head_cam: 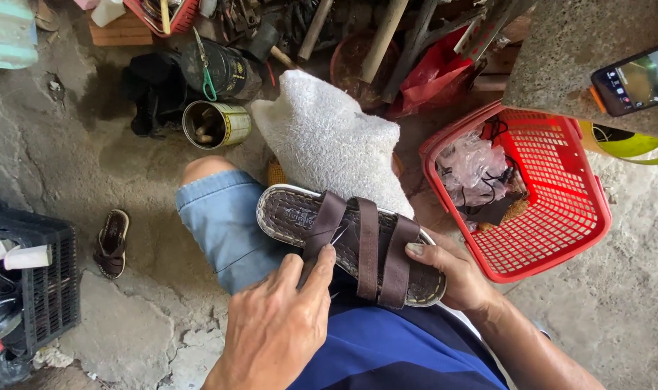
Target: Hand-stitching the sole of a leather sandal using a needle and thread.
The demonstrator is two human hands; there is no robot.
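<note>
A brown strapped sandal [293, 214] with a pale sole rim lies across my lap, over my denim-covered knee [217, 209]. My left hand [275, 325] reaches up from the bottom, and its thumb and finger pinch the nearest brown strap [321, 224]. A thin pale thread [339, 235] stands out just above those fingertips. My right hand [455, 274] grips the sandal's right end, thumb on the edge of the sole beside the outer strap. What the thread is attached to stays hidden.
A red plastic basket [560, 217] with plastic bags stands at the right. A phone [635, 79] rests on a concrete ledge above it. Behind the sandal lies a white woven sack [321, 130]; a tin can [213, 124] and tools sit behind it. On the floor at the left are a black crate [47, 282] and another sandal [112, 243].
</note>
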